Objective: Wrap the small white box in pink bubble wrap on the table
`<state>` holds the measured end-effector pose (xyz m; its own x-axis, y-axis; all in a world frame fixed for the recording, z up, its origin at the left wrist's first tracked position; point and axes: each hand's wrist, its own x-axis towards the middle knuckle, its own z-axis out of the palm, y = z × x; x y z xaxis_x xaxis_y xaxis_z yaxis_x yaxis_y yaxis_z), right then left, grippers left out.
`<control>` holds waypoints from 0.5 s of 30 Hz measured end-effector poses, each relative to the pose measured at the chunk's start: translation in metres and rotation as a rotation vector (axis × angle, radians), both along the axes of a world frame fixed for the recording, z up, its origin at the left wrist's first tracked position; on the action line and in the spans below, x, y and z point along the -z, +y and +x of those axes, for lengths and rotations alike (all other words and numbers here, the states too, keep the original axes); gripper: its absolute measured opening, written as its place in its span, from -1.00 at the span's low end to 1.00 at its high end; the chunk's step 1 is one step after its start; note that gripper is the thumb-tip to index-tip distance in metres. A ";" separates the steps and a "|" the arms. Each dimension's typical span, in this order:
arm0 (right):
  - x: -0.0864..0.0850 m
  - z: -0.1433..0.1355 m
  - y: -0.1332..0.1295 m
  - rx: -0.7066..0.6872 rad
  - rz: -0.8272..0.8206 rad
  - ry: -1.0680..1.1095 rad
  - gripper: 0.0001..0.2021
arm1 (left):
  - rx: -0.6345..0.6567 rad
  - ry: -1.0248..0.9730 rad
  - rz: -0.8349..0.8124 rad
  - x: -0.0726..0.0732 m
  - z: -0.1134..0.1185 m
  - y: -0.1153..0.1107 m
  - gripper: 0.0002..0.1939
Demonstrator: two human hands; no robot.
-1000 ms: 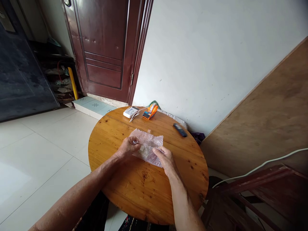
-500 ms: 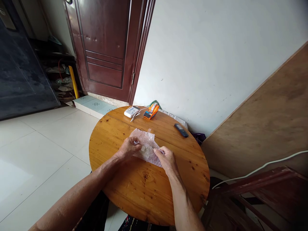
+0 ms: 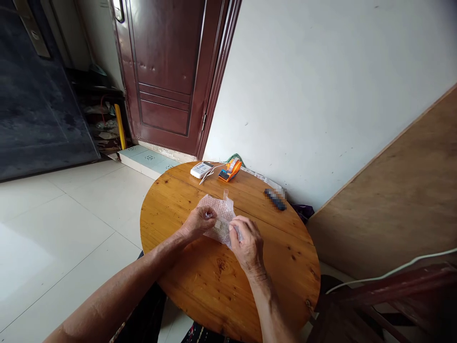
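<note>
"How is the left grip (image 3: 199,221) posed?"

"Back of the hand up, knuckles bent, thumb and forefinger brought nearly together in a pinch on the bubble wrap (image 3: 216,205). The left forearm slants in long and low from the lower left corner."

"And the right grip (image 3: 247,240)?"

"Its forearm rises more steeply from the bottom edge and leans left towards the other hand. The fingers arch over and the thumb is bent. They curl round a fold at the wrap's right side, leaving a small gap where a bit of it shows."

"So where is the wrap exactly?"

"Between the two grips, with its far part spreading on the tabletop (image 3: 278,267) just beyond them. A strip of clear tape (image 3: 225,194) sticks out from its far edge. Something small and pale shows through the plastic between the hands, but I can't tell what it is."

"What else is there?"

"A white box (image 3: 201,169) with a white cord lies well beyond the left grip. To the right of that box, also well beyond both grips, there's an orange tape dispenser (image 3: 231,170). Beyond the right grip, off to its right, is a dark, long object (image 3: 274,199), blurred into squares."
</note>
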<state>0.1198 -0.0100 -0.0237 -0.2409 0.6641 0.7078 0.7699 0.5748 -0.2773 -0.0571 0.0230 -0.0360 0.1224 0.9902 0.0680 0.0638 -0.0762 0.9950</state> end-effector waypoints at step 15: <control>-0.018 -0.012 -0.014 -0.066 -0.180 -0.390 -0.76 | -0.247 0.367 0.007 0.006 -0.037 -0.006 -0.82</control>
<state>0.1082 -0.0241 -0.0060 -0.5135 0.7431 0.4291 0.8003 0.5952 -0.0730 -0.0945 0.0171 -0.0423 -0.1004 0.9924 0.0711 0.4301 -0.0211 0.9025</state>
